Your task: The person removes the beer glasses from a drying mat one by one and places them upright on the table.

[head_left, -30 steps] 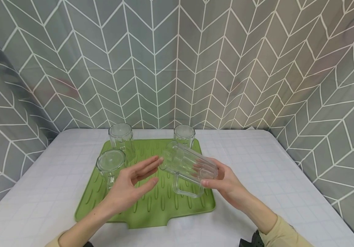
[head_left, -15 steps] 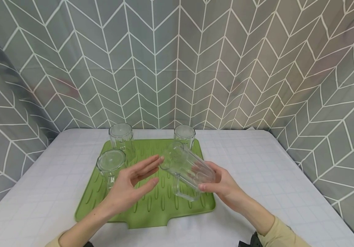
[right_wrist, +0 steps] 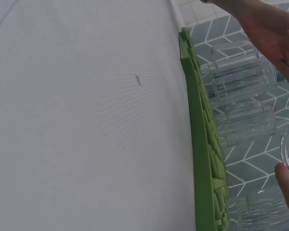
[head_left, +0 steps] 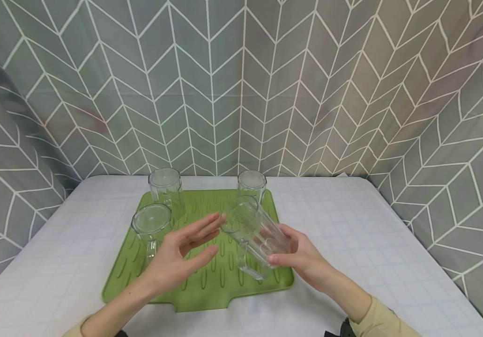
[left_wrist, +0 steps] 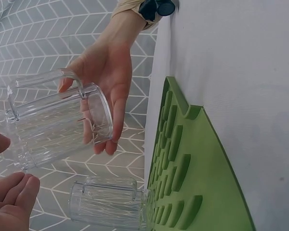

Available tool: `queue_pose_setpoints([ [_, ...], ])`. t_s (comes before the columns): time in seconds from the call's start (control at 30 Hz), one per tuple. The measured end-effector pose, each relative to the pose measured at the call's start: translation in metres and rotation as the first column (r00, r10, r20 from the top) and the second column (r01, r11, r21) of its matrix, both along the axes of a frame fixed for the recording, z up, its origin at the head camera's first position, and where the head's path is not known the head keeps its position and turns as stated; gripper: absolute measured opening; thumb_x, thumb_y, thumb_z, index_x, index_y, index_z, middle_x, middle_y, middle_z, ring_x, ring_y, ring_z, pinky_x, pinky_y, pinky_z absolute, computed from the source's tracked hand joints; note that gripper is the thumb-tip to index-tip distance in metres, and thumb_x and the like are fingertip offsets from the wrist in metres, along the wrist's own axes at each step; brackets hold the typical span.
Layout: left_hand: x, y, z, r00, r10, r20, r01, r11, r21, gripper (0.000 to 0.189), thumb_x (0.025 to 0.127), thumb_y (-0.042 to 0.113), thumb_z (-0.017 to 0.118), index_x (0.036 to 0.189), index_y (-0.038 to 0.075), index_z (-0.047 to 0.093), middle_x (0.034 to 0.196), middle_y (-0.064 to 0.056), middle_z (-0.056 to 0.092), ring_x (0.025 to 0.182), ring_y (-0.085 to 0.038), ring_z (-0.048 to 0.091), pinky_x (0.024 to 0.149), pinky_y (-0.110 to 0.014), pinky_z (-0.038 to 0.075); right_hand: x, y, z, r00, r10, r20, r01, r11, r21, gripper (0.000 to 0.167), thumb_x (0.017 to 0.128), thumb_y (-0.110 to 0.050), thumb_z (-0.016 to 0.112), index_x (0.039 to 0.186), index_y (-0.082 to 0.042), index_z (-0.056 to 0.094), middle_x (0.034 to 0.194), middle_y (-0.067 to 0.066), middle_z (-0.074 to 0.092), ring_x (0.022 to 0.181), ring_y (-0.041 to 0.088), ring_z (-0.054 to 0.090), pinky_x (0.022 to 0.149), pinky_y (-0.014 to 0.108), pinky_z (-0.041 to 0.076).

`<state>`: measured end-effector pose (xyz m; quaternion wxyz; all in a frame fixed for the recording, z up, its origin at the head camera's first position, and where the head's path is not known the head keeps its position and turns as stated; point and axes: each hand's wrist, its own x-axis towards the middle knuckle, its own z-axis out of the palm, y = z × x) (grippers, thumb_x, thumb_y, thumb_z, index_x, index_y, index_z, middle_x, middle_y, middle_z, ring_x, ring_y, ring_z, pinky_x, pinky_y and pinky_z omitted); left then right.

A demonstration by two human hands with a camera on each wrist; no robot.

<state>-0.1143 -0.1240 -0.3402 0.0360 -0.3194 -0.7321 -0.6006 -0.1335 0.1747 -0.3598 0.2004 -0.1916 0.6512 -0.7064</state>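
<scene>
My right hand (head_left: 306,257) grips a clear glass mug (head_left: 256,231) by its lower right end, thumb in front and fingers behind. The mug hangs tilted above the green ridged mat (head_left: 203,292), its handle (left_wrist: 43,79) pointing down toward me. My left hand (head_left: 171,257) is held out with straight fingers, their tips at the mug's far left end; whether they touch it I cannot tell. Left of that hand stands another glass mug (head_left: 152,223) on the mat. Two more, a back left mug (head_left: 165,187) and a back right mug (head_left: 251,183), stand behind.
The mat lies on a table covered with a white checked cloth (head_left: 342,224). A grey curtain (head_left: 241,93) with white zigzag lines encloses the table at the back and sides.
My right hand has shifted slightly left and toward me, tipping the mug steeper, with its far end turned upward more. The left hand has hardly moved. The standing mugs are unchanged.
</scene>
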Motion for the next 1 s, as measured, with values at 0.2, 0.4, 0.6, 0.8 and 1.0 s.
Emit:
queue_pose_setpoints([
  [0.2, 0.0008, 0.0009, 0.0002, 1.0, -0.02, 0.001, 0.02, 1.0, -0.011, 0.062, 0.097, 0.005, 0.063, 0.153, 0.016, 0.04, 0.153, -0.005, 0.046, 0.132, -0.016, 0.055, 0.11, -0.026, 0.044, 0.0002, -0.0012, -0.0021, 1.0, 0.012, -0.002, -0.012, 1.0, 0.023, 0.08, 0.089, -0.015, 0.073, 0.154, 0.002, 0.029, 0.157, 0.019, 0.039, 0.145, 0.041, 0.034, 0.121, 0.048, 0.03],
  [0.4, 0.0021, 0.0023, -0.0004, 0.999, -0.033, 0.007, 0.033, 0.999, -0.023, 0.063, 0.097, 0.006, 0.063, 0.154, 0.017, 0.039, 0.154, -0.004, 0.045, 0.132, -0.017, 0.055, 0.11, -0.026, 0.044, 0.0012, -0.0024, -0.0046, 1.0, 0.022, -0.014, -0.021, 0.999, 0.032, 0.078, 0.089, -0.015, 0.073, 0.153, 0.001, 0.031, 0.154, 0.019, 0.043, 0.142, 0.04, 0.04, 0.12, 0.053, 0.03],
  [0.6, 0.0033, 0.0031, -0.0008, 0.999, -0.047, -0.012, 0.047, 0.998, -0.029, 0.063, 0.096, 0.004, 0.064, 0.154, 0.01, 0.038, 0.154, -0.006, 0.045, 0.131, -0.019, 0.056, 0.11, -0.027, 0.045, 0.0028, -0.0043, -0.0052, 1.0, 0.007, -0.02, -0.006, 0.998, 0.068, 0.078, 0.086, -0.014, 0.074, 0.151, 0.002, 0.035, 0.154, 0.019, 0.043, 0.141, 0.042, 0.04, 0.121, 0.05, 0.03],
  [0.8, 0.0048, 0.0052, -0.0017, 0.998, -0.066, -0.006, 0.066, 0.997, -0.049, 0.063, 0.097, 0.006, 0.064, 0.154, 0.011, 0.038, 0.152, -0.009, 0.047, 0.13, -0.022, 0.057, 0.111, -0.026, 0.043, 0.0049, -0.0059, -0.0045, 1.0, -0.021, -0.001, 0.021, 0.994, 0.105, 0.079, 0.082, -0.014, 0.077, 0.148, 0.003, 0.039, 0.147, 0.019, 0.05, 0.129, 0.03, 0.054, 0.114, 0.042, 0.043],
  [1.0, 0.0067, 0.0077, -0.0017, 0.997, -0.078, -0.025, 0.076, 0.995, -0.062, 0.063, 0.096, 0.004, 0.065, 0.153, 0.007, 0.038, 0.151, -0.011, 0.048, 0.129, -0.02, 0.058, 0.11, -0.028, 0.045, 0.0045, -0.006, -0.0081, 0.999, 0.022, -0.024, -0.02, 0.995, 0.096, 0.074, 0.083, -0.014, 0.076, 0.146, 0.003, 0.042, 0.143, 0.017, 0.055, 0.125, 0.024, 0.058, 0.106, 0.031, 0.049],
])
